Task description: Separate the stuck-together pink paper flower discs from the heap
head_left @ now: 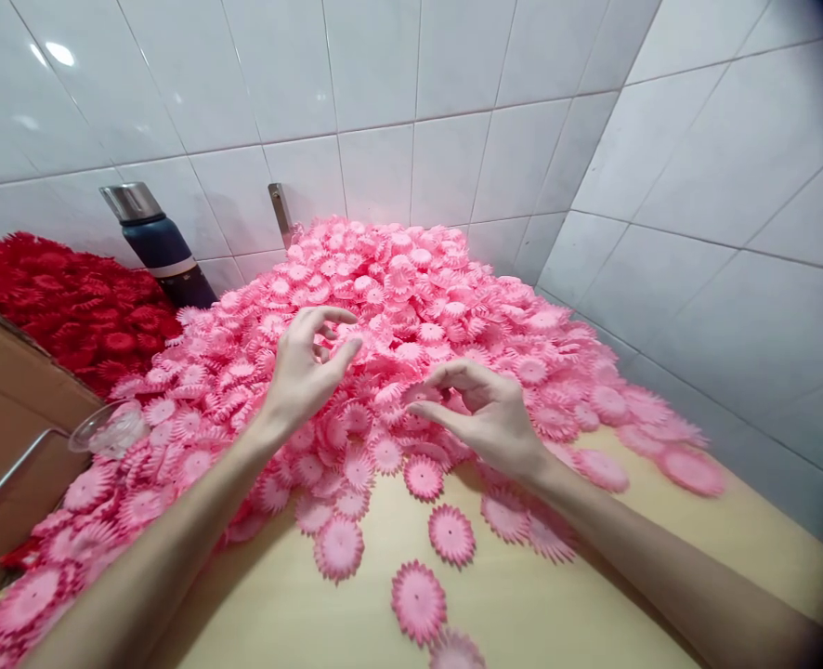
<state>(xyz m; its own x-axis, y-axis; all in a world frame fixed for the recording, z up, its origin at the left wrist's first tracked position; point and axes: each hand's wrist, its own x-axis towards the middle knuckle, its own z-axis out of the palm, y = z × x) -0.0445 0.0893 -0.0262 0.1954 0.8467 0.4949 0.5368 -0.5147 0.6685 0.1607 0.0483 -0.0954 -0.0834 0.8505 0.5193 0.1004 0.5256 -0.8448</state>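
A large heap of pink scalloped flower discs point(411, 279), each with a fringed edge and a small centre hole, is piled against the tiled wall. My left hand point(306, 362) is over the front of the heap, fingers curved and thumb held apart, with nothing visible between them. To its right, my right hand point(488, 409) pinches a pink flower disc point(420, 395) between thumb and forefinger. Several loose discs lie on the pale tabletop point(543, 613) nearer to me, among them one darker-edged flower disc point(418, 602).
A dark blue bottle point(157, 243) with a metal cap leans at the back left. Beside it rises a pile of red flower discs point(70, 297). A cardboard box point(21, 418) and a clear plastic container point(109, 429) are at the left. White tiled walls bound the back and right.
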